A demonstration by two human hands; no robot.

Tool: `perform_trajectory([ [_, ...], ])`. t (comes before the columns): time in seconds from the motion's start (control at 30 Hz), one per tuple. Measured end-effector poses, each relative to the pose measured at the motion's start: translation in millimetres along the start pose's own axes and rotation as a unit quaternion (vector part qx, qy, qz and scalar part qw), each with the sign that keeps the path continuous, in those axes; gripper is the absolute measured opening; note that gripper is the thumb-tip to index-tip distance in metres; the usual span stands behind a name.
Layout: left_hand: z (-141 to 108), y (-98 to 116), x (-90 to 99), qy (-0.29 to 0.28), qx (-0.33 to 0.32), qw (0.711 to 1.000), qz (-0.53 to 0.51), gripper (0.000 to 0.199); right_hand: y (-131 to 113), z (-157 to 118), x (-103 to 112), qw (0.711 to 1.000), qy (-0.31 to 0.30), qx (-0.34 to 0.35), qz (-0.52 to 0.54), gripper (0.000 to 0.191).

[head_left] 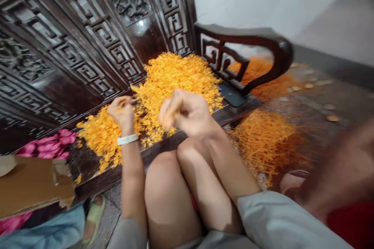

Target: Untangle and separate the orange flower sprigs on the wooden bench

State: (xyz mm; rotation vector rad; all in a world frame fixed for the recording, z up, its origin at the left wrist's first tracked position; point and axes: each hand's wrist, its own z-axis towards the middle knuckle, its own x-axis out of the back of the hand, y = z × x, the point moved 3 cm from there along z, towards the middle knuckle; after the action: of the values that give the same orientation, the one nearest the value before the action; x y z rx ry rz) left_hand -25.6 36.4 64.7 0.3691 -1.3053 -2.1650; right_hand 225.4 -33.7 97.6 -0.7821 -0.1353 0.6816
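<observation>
Head view shows our two hands apart from each other over a dark wooden bench (96,186), above a big pile of yellow-orange blossoms (184,74). Our left hand (121,111), a pale band (127,139) round its wrist, hovers over the left part of the pile with its fingers bent and fingertips close together; we cannot tell whether they pinch anything. Our right hand (188,113) is curled in front of the pile's middle, above the bench's front edge, too blurred for us to tell what it holds, if anything.

The pile spreads along the seat, heaped highest against the carved backrest (78,39) toward the right end. There a dark flat slab (233,94) lies just beside the openwork armrest (248,42). At the left end we have pink blossoms (51,146) near the back edge and a cardboard box (32,184) in front of them. Orange stringy heaps (265,140) lie on the floor (315,97) past the right end.
</observation>
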Motion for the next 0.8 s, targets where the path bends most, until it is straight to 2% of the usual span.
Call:
perform_trajectory([
  [0.07, 4.5, -15.5, 15.2, 0.035, 0.036, 0.999, -0.021, 0.014, -8.0, -6.2, 5.3, 0.986, -0.156, -0.029, 0.055, 0.049],
  [0.1, 4.7, -19.4, 18.2, 0.036, 0.045, 0.998, -0.034, 0.014, -8.9, -6.9, 12.5, 0.979, -0.179, -0.053, 0.083, 0.050],
  [0.13, 3.7, -19.6, 18.4, 0.031, 0.051, 0.997, -0.047, 0.012, -7.8, -5.1, 21.7, 0.979, -0.155, -0.077, 0.110, 0.051],
  [0.17, 1.8, -15.9, 16.7, 0.025, 0.052, 0.997, -0.058, 0.012, -4.7, -1.7, 31.0, 0.982, -0.096, -0.095, 0.134, 0.051],
  [0.23, -2.7, 1.3, 9.6, 0.008, 0.038, 0.996, -0.078, 0.013, 5.6, 5.9, 44.4, 0.979, 0.056, -0.106, 0.168, 0.051],
  [0.3, -6.6, 24.3, 1.9, -0.008, 0.018, 0.995, -0.101, 0.015, 20.0, 10.0, 46.2, 0.957, 0.183, -0.137, 0.180, 0.049],
  [0.4, -11.7, 54.5, -4.6, -0.008, -0.007, 0.991, -0.131, 0.017, 37.4, 6.9, 36.1, 0.909, 0.310, -0.240, 0.143, 0.046],
  [0.43, -13.5, 61.9, -5.5, -0.003, -0.014, 0.991, -0.136, 0.017, 39.0, 5.8, 31.5, 0.904, 0.318, -0.260, 0.119, 0.046],
  [0.47, -15.5, 68.0, -6.5, 0.001, -0.023, 0.990, -0.138, 0.017, 38.6, 5.9, 26.4, 0.912, 0.303, -0.262, 0.092, 0.047],
  [0.53, -19.4, 77.1, -9.8, -0.007, -0.046, 0.989, -0.137, 0.018, 34.7, 8.7, 16.2, 0.940, 0.242, -0.236, 0.045, 0.045],
  [0.63, -24.4, 85.8, -17.8, -0.056, -0.089, 0.987, -0.125, 0.023, 31.9, 14.2, 4.3, 0.967, 0.174, -0.183, 0.015, 0.038],
  [0.7, -28.2, 89.7, -23.6, -0.101, -0.113, 0.982, -0.108, 0.027, 33.9, 16.5, 2.1, 0.971, 0.186, -0.148, -0.007, 0.030],
  [0.8, -36.1, 90.9, -33.5, -0.192, -0.108, 0.973, -0.069, 0.036, 36.4, 17.0, 7.1, 0.955, 0.274, -0.097, -0.068, 0.031],
])
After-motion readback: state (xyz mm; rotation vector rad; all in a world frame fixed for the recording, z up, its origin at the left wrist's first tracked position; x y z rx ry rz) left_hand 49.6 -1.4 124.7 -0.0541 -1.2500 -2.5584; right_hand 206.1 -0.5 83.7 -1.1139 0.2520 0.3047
